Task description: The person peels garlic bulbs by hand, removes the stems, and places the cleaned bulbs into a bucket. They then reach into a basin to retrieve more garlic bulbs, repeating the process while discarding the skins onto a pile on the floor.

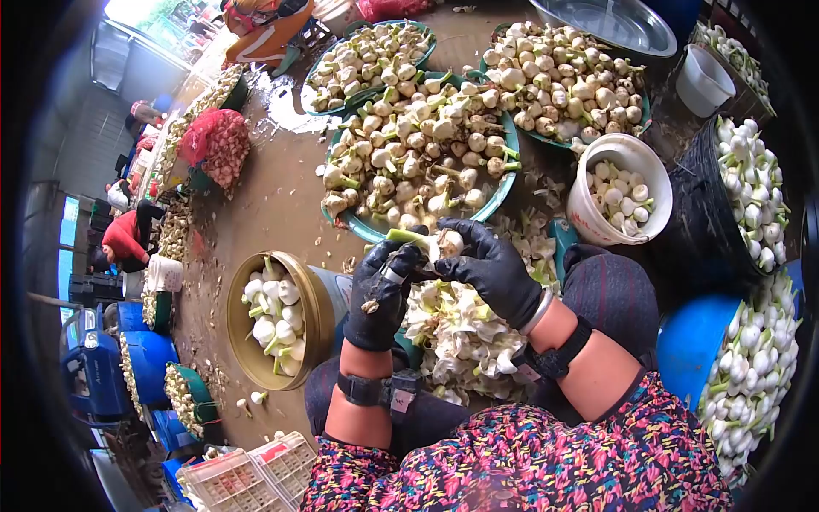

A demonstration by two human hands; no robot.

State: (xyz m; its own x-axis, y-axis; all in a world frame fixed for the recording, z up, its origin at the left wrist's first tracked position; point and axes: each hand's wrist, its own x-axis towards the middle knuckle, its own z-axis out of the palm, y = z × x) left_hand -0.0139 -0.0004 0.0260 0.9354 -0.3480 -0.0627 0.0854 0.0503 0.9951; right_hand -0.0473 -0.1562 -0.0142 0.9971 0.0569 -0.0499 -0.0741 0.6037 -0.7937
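Note:
Both my hands wear black gloves and meet above a heap of white peelings [465, 328] between my knees. My left hand [381, 294] is closed round a garlic bulb's green stem [405, 236], with something pale and shiny at its fingers. My right hand [490, 271] has its fingers wrapped round the garlic bulb [447, 245] at the stem's other end. Just beyond my hands is a wide green-rimmed basin [509, 183] of unpeeled bulbs. A gold-rimmed bucket [320, 328] of peeled white bulbs stands left of my left hand.
A white bucket [578, 192] with peeled bulbs stands right of the basin. More full basins lie behind. Black and blue containers [687, 341] of white bulbs line the right. A person in red [128, 235] bends at the far left; another [264, 34] is at the top.

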